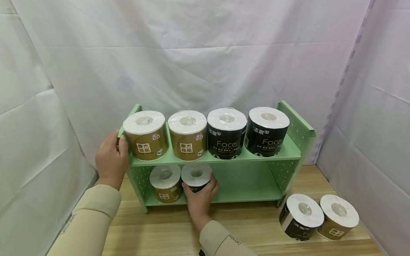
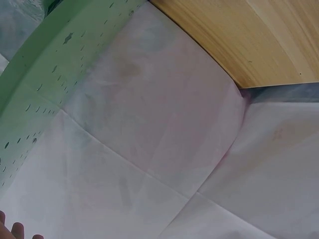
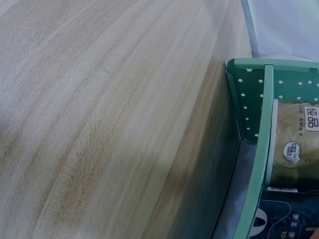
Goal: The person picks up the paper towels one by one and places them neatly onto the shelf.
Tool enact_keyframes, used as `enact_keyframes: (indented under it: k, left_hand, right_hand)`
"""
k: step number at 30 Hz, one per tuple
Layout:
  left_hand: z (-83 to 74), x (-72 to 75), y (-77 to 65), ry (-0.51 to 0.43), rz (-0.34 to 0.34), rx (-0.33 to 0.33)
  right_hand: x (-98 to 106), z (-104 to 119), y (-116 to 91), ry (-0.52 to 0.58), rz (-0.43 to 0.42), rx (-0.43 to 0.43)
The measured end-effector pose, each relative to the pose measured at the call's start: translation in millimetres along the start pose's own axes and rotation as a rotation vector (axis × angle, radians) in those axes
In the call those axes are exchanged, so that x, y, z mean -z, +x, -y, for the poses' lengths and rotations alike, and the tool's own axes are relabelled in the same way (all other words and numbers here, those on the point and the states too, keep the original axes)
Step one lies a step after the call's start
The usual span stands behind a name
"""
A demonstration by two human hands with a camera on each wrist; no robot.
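My right hand [image 1: 199, 200] grips a black-wrapped toilet paper roll [image 1: 196, 171] on the lower tier of a green two-tier shelf [image 1: 242, 180], thumb on its left and fingers on its right. Just left of that roll stands a brown-wrapped roll [image 1: 165, 184]. At the shelf's upper left edge, my left hand [image 1: 110, 158] holds the side panel, the thumb near the top-tier brown roll [image 1: 146, 137]. In the left wrist view its fingertips [image 2: 18, 230] show low in the corner, by the perforated panel [image 2: 45, 94]. The right wrist view shows the dark roll [image 3: 284, 214] below a brown one [image 3: 296, 144].
Along the top tier stand another brown roll [image 1: 188, 138] and two black rolls [image 1: 227, 136]. On the wooden table [image 1: 155, 239], right of the shelf, a black roll [image 1: 300, 219] and a brown roll [image 1: 336, 219] stand together. White cloth [image 1: 201, 66] hangs behind and at both sides.
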State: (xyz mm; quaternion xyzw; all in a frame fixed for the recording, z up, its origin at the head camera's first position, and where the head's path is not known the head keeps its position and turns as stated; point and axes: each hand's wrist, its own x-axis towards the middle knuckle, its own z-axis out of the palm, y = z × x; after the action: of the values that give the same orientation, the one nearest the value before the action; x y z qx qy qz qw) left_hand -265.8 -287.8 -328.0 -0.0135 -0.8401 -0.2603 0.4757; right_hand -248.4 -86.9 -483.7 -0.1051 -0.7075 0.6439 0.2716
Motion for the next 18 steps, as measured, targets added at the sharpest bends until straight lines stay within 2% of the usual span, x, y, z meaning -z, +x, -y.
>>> enact_keyframes:
  k: [18]
  left_hand:
    - [2.1, -1.1, -0.4, 0.002, 0.007, 0.009]
  right_hand:
    - [0.7, -2.8, 0.1, -0.009, 0.006, 0.014]
